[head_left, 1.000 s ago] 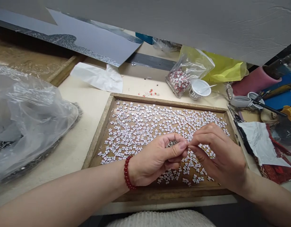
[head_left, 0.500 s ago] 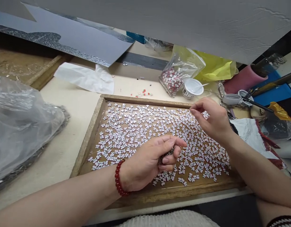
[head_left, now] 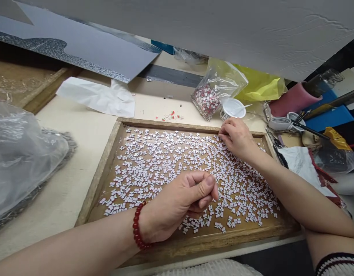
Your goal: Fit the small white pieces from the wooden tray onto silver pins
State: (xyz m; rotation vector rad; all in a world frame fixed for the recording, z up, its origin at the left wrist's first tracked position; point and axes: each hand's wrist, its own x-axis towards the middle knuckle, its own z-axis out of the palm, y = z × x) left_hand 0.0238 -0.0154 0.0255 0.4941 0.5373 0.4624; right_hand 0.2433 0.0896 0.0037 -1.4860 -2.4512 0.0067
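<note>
A shallow wooden tray (head_left: 102,168) lies in front of me, covered with several small white flower-shaped pieces (head_left: 154,161). My left hand (head_left: 179,203), with a red bead bracelet (head_left: 136,232) at the wrist, hovers over the tray's near half as a loose fist; in earlier frames it cupped small metal bits, now hidden. My right hand (head_left: 236,138) reaches to the tray's far right edge, fingertips pinched down among the white pieces beside the rim.
A big clear plastic bag (head_left: 24,153) over dark metal parts lies at the left. Behind the tray are white paper (head_left: 96,96), a bag of red-white pieces (head_left: 207,97), a small white cup (head_left: 233,109), yellow plastic (head_left: 260,84), and tools at the right (head_left: 297,122).
My right hand left my left hand, swung up and away, and came down at the tray's far right edge. My left hand stayed low and curled tighter, hiding the metal bits.
</note>
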